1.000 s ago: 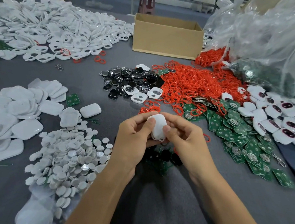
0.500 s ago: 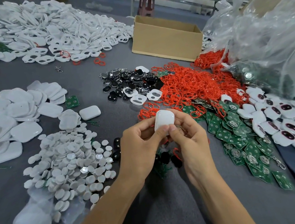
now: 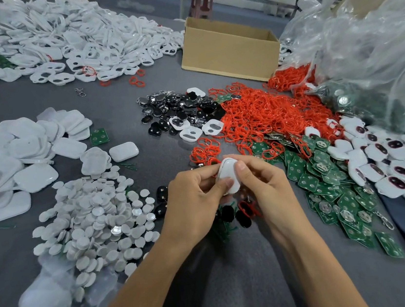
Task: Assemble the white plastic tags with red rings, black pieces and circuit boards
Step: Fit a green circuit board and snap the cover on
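Observation:
A white plastic tag (image 3: 229,175) is held above the grey table, pinched between both hands. My left hand (image 3: 194,200) grips its left edge with thumb and fingers; my right hand (image 3: 263,181) presses its thumb on the top right. Red rings (image 3: 263,117) lie heaped just beyond. Black pieces (image 3: 178,110) sit left of that heap, and a few more black pieces (image 3: 231,213) lie under my hands. Green circuit boards (image 3: 333,188) spread to the right.
White tag shells (image 3: 18,160) and round white discs (image 3: 94,217) cover the left. Open tag frames (image 3: 75,41) are piled at the back left. A cardboard box (image 3: 227,50) stands at the back, clear plastic bags (image 3: 367,51) at the right, part-assembled tags (image 3: 396,160) at the far right.
Both hands have carried the tag slightly up and away from me and turned it; the thumbs have shifted along its edges while the grip stays closed.

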{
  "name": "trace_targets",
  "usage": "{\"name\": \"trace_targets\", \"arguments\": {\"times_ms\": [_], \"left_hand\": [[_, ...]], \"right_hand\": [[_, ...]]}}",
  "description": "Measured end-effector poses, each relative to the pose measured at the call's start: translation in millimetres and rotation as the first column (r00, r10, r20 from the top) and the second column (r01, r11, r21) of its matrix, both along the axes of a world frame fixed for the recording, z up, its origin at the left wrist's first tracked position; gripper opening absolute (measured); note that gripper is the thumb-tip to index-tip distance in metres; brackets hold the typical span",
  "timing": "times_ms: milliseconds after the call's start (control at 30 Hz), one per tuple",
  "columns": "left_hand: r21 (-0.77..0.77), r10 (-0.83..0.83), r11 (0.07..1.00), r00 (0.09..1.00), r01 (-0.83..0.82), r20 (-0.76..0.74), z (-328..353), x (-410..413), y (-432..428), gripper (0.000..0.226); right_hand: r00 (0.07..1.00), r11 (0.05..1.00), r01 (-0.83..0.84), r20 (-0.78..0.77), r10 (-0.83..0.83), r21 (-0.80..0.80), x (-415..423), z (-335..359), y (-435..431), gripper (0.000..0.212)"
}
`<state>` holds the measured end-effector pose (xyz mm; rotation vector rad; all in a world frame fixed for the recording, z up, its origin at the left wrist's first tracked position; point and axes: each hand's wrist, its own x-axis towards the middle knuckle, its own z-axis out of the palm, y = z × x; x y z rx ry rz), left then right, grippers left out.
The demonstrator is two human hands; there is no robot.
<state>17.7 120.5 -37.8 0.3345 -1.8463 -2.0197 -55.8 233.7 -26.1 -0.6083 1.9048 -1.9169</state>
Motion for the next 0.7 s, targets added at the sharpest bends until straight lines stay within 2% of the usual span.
{"name": "trace_targets", "arguments": {"times_ms": [67, 233, 533, 633, 700], "left_hand": [[-0.007, -0.004, 1.000, 1.000, 0.004, 0.006, -1.1, -0.1, -0.1, 0.039], [0.027, 0.016, 1.000, 0.999, -0.016, 0.031, -3.7, -0.7, 2.7, 0.035], [0.020, 0.071, 0.997, 0.997, -0.072, 0.034, -4.6, 0.4, 5.6, 0.031], [0.051, 0.086, 0.995, 0.996, -0.088, 0.036, -3.9, -0.4, 5.3, 0.031], [0.125, 0.086, 0.988, 0.995, -0.092, 0.054, -2.7, -1.9, 4.7, 0.026]], "right_hand": [[1.000, 1.000, 0.000, -0.009, 0.000, 0.012, 0.5, -1.1, -1.3, 0.014], [0.998, 0.997, 0.057, -0.030, -0.056, 0.046, 0.0, -3.0, -3.2, 0.015], [0.968, 0.977, 0.142, -0.227, -0.104, 0.157, -0.9, -6.9, -7.5, 0.016], [0.970, 0.981, 0.139, -0.219, -0.107, 0.138, -1.1, -7.6, -7.9, 0.015], [0.979, 0.986, 0.119, -0.182, -0.096, 0.119, -0.7, -8.0, -7.4, 0.016]]}}
